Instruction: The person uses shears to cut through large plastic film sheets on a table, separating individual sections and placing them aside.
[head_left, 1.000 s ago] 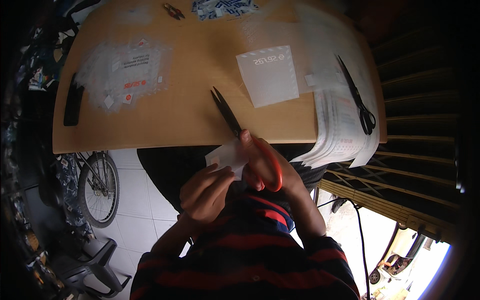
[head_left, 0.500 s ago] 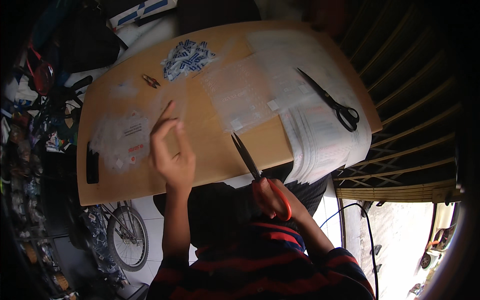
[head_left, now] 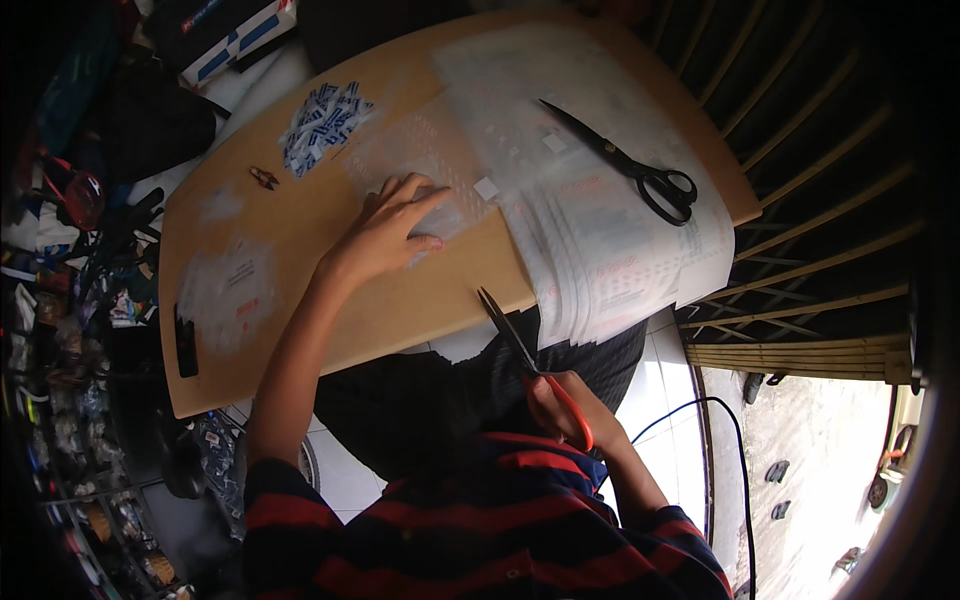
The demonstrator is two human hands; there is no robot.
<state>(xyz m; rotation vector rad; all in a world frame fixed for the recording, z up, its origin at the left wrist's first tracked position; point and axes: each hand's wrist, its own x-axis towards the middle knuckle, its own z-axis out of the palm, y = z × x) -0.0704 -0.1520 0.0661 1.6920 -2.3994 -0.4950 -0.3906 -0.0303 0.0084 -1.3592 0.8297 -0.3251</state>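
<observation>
My right hand (head_left: 563, 405) is closed round the red handles of a pair of scissors (head_left: 515, 340). Their dark blades point up toward the table's near edge. Over a clear printed plastic bag (head_left: 455, 210) in the middle of the table reaches my left hand (head_left: 390, 230), its fingers spread and bent. Whether the fingertips touch the plastic I cannot tell. To the right lies a stack of translucent plastic sheets (head_left: 600, 275), with large black shears (head_left: 630, 170) resting on top.
Small blue-and-white packets (head_left: 322, 128) are heaped on the table's far left, near small thread snips (head_left: 264, 178). Cut plastic pieces (head_left: 228, 290) lie near the left end. A slatted metal gate (head_left: 820, 220) borders the right side, and a cable (head_left: 742, 470) hangs below.
My left hand has moved right and onto the plastic bag, its fingers opening out. The scissors stay in my right hand. The whole view has shifted, so the table sits a little farther left.
</observation>
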